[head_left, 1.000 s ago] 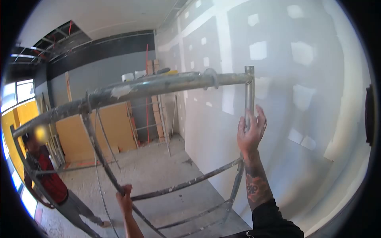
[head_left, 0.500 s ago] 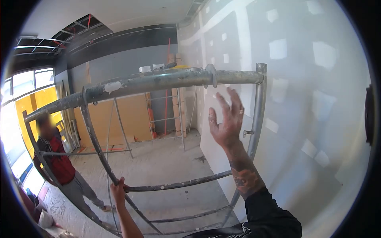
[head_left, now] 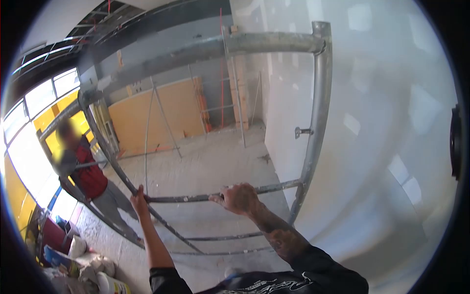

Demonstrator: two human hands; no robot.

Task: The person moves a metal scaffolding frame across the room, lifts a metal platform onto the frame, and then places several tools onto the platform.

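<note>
A grey metal scaffold frame with paint spatters fills the middle of the view, its thick top bar above my hands. My left hand is closed around the frame's slanting tube, where a crossbar joins it. On that same crossbar, further right, my right hand is wrapped over the top with its knuckles up. A small metal pin sticks out from the right upright.
Another person in a red top stands by the frame's left end. Buckets and bags crowd the lower left floor. A patched plasterboard wall runs close on the right. Tan boards lean at the back.
My right hand, open near the top bar before, has come down and closed on the crossbar. My left hand keeps its hold. The top bar now appears higher in view.
</note>
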